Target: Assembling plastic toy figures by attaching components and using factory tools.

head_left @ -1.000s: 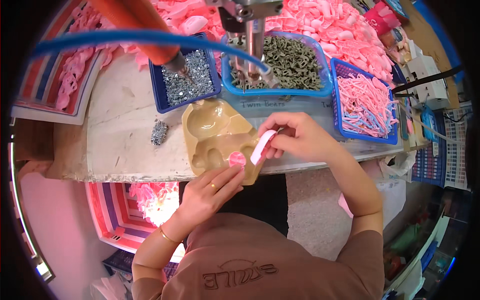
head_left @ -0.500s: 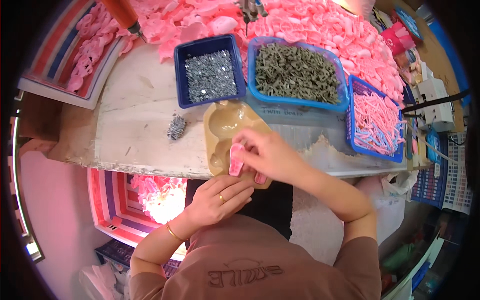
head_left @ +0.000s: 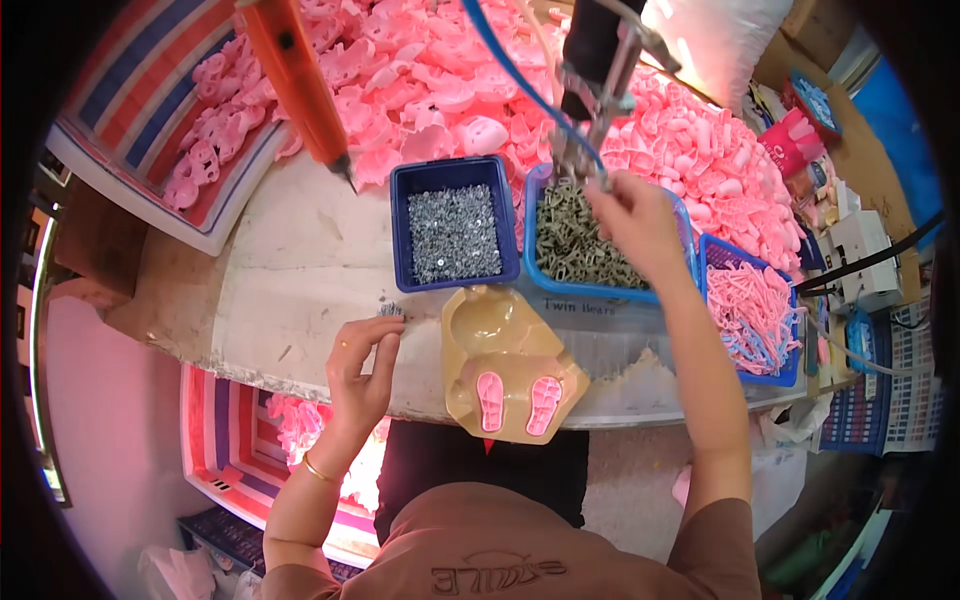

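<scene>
My right hand (head_left: pixel 637 225) is up over the blue tub of small grey-green parts (head_left: pixel 590 235), its fingers closed at the lower end of a metal nozzle gun (head_left: pixel 592 110) with a blue hose. My left hand (head_left: pixel 362 365) is at the table's front edge, fingers stretched and thumb apart. Its fingertips reach a small pile of screws (head_left: pixel 390 309); no held piece shows. Between my hands sits a tan, hollowed fixture (head_left: pixel 510 365). Two pink sole-shaped parts, one left (head_left: pixel 490 402) and one right (head_left: pixel 544 405), lie in its near end.
A dark blue bin of screws (head_left: pixel 455 232) stands behind the fixture. An orange powered screwdriver (head_left: pixel 300 85) hangs at left. Pink plastic parts (head_left: pixel 430 95) heap across the back. At right stands a blue basket (head_left: pixel 750 325) of pink and blue strips. A striped box (head_left: pixel 225 440) is below the table.
My right hand has left the fixture and risen to the nozzle gun, which is lower now. My left hand has moved to the screw pile. Both pink parts now lie in the fixture.
</scene>
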Demonstrator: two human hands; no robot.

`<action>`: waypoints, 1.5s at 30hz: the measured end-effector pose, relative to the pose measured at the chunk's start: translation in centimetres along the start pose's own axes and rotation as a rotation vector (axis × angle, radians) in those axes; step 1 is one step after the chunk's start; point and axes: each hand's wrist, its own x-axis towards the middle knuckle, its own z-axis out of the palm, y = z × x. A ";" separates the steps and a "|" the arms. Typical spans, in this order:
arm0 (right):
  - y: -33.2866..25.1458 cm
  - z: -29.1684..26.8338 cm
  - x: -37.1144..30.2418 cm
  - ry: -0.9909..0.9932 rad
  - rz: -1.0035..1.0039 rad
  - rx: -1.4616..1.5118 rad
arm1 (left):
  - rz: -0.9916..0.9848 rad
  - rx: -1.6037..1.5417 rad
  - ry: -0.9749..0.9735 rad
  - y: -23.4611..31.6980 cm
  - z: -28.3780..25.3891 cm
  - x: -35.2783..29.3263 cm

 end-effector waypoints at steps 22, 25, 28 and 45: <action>-2.3 3.7 16.5 0.023 -0.482 -0.010 | 0.071 -0.043 -0.143 2.4 2.3 -0.8; -3.9 1.9 13.0 0.162 -0.378 0.049 | 0.056 -0.046 -0.131 2.4 1.7 -1.5; -0.3 -1.9 11.3 0.155 -0.285 -0.093 | 0.059 -0.077 -0.151 2.6 2.0 -1.8; 1.9 0.3 -14.5 -0.169 0.129 0.261 | 0.382 0.014 -0.302 4.7 2.2 -5.1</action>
